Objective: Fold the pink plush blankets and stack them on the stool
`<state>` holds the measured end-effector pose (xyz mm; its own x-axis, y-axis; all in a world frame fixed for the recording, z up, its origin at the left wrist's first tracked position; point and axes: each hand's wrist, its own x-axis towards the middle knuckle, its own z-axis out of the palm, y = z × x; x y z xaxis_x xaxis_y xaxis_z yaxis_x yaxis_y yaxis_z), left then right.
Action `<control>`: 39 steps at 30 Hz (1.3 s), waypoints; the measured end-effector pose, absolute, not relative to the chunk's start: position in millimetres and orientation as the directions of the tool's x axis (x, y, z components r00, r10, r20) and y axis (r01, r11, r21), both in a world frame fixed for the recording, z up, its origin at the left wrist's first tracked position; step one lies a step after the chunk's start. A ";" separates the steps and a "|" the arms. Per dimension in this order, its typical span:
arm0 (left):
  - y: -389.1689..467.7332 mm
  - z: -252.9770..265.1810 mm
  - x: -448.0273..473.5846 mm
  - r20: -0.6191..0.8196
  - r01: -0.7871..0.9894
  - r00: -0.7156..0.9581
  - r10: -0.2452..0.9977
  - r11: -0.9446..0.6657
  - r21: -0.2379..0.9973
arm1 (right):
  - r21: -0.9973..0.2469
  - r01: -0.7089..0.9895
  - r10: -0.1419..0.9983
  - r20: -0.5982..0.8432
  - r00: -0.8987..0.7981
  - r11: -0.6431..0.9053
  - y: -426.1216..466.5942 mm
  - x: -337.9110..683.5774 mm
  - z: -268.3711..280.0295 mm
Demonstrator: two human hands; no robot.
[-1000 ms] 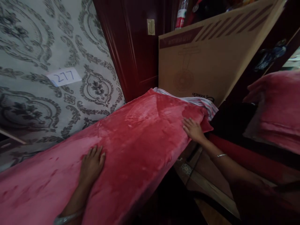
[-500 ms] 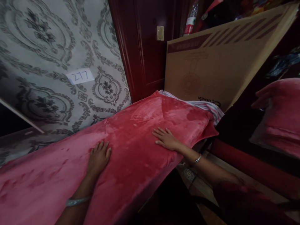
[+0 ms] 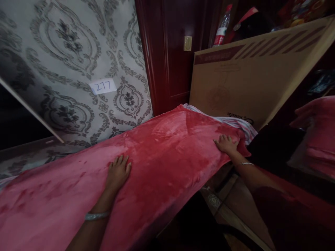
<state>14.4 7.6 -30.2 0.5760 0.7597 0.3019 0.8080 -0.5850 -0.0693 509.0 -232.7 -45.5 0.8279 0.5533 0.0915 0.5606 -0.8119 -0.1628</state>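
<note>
A plush red-pink cover [image 3: 162, 164] lies spread over a long flat surface that runs from the lower left to the far right. My left hand [image 3: 118, 172] rests flat on its middle, fingers stretched out. Near the cover's far right corner, my right hand [image 3: 226, 143] lies on the fabric with its fingers apart. Striped cloth [image 3: 242, 124] peeks out from beneath the cover along the far edge. What supports the cover is mostly hidden.
Behind the far end leans a large cardboard box [image 3: 235, 83], with a red-labelled bottle [image 3: 222, 28] behind it. Patterned wallpaper [image 3: 68, 45] and a dark red door [image 3: 172, 69] stand along the back. At right sits a folded pink bundle [image 3: 319, 136].
My right hand has slid right across the cover towards its far right corner. My left hand stays at about the same spot on the fabric. The view has shifted slightly.
</note>
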 end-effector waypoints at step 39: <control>-19.4 -18.6 4.3 0.250 0.669 0.711 0.658 -0.742 0.050 | -0.180 0.983 0.983 0.173 0.066 -0.035 -216.8 346.8 -75.0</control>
